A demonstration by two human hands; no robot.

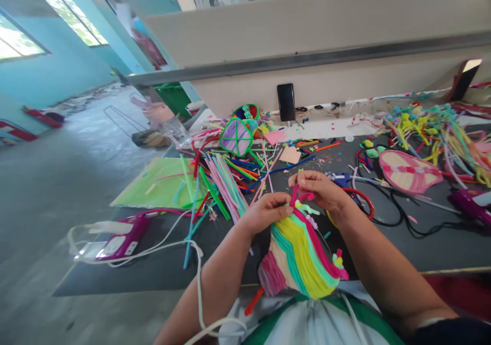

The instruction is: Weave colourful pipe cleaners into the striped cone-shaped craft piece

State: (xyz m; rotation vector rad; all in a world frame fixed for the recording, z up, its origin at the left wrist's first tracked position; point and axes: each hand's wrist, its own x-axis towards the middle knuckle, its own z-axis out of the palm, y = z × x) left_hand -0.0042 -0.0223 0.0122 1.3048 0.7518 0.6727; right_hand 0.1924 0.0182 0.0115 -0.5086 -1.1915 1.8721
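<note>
A striped pipe-cleaner piece (pixel 303 253) in yellow, teal, pink and cream hangs over the table's front edge, near my lap. My left hand (pixel 268 212) is closed on its upper corner, thumb and fingers pinched together. Just to the right, my right hand (pixel 320 191) pinches a magenta pipe cleaner (pixel 294 199) that sticks up in a loop from that corner. Small pale green and lilac decorations sit beside the loop. An orange-red stem end (pixel 253 302) pokes out at the piece's lower left.
Loose pipe cleaners (pixel 226 181) lie beyond my left hand, near a green sheet (pixel 153 184). A purple power strip (pixel 125 240) with white cords stands at left. At right are a pink leaf-shaped piece (pixel 408 171) and black cables. A phone (pixel 286 102) leans against the partition.
</note>
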